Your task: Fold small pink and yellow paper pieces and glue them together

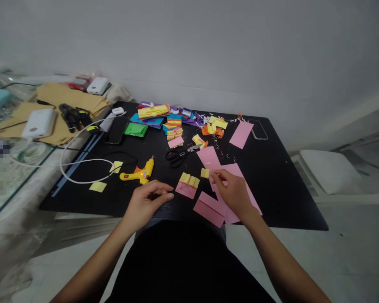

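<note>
My left hand (150,200) is over the table's front edge with its fingers loosely apart and nothing in them. To its right lies a pink folded paper (185,190) bearing a row of several small yellow folded pieces (189,180). A separate yellow piece (204,173) lies just right of that row. My right hand (229,189) is over pink sheets (236,169), its thumb and forefinger near that yellow piece; whether they hold anything small cannot be made out. A pink folded strip (210,208) lies between the hands, nearer the front edge.
On the black table (281,189) lie a yellow glue gun (140,171), black scissors (178,157), a phone (116,130), a clear case (259,129) and yellow squares (97,187). Colored paper bundles (153,112) and scraps line the back. A white cable (82,182) loops at left.
</note>
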A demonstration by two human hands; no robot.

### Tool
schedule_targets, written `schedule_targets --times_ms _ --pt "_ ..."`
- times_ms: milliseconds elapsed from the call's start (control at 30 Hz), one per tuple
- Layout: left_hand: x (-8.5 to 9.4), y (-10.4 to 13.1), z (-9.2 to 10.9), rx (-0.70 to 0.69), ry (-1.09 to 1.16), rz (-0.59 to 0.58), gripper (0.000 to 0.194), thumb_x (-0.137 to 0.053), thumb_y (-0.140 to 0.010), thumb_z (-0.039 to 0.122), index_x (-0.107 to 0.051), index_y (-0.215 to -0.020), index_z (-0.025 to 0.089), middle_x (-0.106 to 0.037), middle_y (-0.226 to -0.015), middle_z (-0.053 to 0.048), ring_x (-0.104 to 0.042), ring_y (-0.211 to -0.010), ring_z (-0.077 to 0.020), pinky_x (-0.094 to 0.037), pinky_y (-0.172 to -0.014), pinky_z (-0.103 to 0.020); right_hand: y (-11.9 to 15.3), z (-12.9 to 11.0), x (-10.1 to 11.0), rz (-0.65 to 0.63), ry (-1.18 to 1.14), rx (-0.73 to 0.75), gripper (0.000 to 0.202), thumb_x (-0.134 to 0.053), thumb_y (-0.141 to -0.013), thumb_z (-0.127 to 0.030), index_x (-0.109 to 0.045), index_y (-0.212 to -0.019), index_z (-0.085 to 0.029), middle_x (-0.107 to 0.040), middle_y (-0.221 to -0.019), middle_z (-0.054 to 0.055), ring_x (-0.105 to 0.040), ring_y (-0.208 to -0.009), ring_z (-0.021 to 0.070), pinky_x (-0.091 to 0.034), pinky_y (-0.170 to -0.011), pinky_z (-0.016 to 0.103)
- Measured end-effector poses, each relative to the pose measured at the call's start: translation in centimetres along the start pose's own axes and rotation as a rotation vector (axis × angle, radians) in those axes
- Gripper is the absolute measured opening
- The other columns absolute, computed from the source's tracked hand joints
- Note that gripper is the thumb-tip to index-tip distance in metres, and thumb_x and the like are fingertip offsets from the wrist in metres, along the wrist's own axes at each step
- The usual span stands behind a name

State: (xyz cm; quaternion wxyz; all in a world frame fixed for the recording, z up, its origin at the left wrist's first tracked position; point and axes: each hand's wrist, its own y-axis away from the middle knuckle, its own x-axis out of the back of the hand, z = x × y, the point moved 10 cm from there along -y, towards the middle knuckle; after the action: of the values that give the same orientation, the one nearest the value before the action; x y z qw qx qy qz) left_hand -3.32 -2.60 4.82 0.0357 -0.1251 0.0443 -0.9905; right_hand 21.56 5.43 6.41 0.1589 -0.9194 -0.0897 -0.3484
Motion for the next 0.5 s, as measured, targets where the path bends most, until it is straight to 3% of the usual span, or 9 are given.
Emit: schedule_targets --times_ms 100,167,233,367,500 --pt "-0.2 -0.6 1.2 -0.094 -0.169 -0.098 0.011 -0.073 -0.09 0.032 -0.08 -0.092 0.023 -0.073 -0.078 0.0 -0.068 -0.073 -0.0134 -0.051 -0.07 -0.024 -1.4 -1.7 -4.4 -0.231 0.03 0.118 0.015 -0.068 -0.095 -0.028 -0.072 -0.107 -0.019 -0.077 -0.111 0.01 -0.071 -0.107 0.0274 -0.054 -0.098 0.043" --pt "-0.1 -0.9 1.5 -0.117 -0.247 -0.132 0.018 -0.065 -0.097 0.033 -0.079 -0.094 0.023 -0.074 -0.075 0.0 -0.068 -0.071 -0.0137 -0.052 -0.07 -0.024 -1.6 -2.3 -7.3 -0.394 0.053 0.168 0.035 -0.071 -0.092 -0.024 -0.065 -0.126 -0.018 -0.069 -0.13 0.014 -0.064 -0.122 0.0293 -0.049 -0.107 0.046" --pt "1.0 -1.5 1.4 -0.143 -0.353 -0.111 0.021 -0.059 -0.1 0.032 -0.077 -0.101 0.022 -0.076 -0.082 -0.001 -0.07 -0.076 -0.0154 -0.055 -0.075 -0.026 -1.6 -2.2 -9.2 -0.476 0.107 0.169 0.046 -0.071 -0.092 -0.023 -0.059 -0.136 -0.017 -0.065 -0.135 0.016 -0.06 -0.127 0.0314 -0.047 -0.108 0.049" --pt "4.8 -3.2 0.0 -0.208 -0.707 -0.004 0.034 -0.046 -0.095 0.017 -0.07 -0.118 0.018 -0.072 -0.119 -0.011 -0.066 -0.111 -0.0253 -0.053 -0.099 -0.041 -1.6 -1.1 -10.8 -0.537 0.197 0.109 0.056 -0.071 -0.088 -0.015 -0.053 -0.141 -0.016 -0.062 -0.128 0.017 -0.058 -0.121 0.0322 -0.046 -0.104 0.048" --pt "7.6 -5.0 -4.0 -0.141 -1.01 -0.009 0.052 -0.054 -0.075 0.013 -0.065 -0.125 0.012 -0.06 -0.135 -0.02 -0.056 -0.127 -0.0374 -0.045 -0.108 -0.055 -1.8 -0.1 -11.2 -0.574 0.157 0.024 0.05 -0.077 -0.078 -0.017 -0.059 -0.125 -0.016 -0.06 -0.115 0.012 -0.058 -0.11 0.0295 -0.047 -0.095 0.041"
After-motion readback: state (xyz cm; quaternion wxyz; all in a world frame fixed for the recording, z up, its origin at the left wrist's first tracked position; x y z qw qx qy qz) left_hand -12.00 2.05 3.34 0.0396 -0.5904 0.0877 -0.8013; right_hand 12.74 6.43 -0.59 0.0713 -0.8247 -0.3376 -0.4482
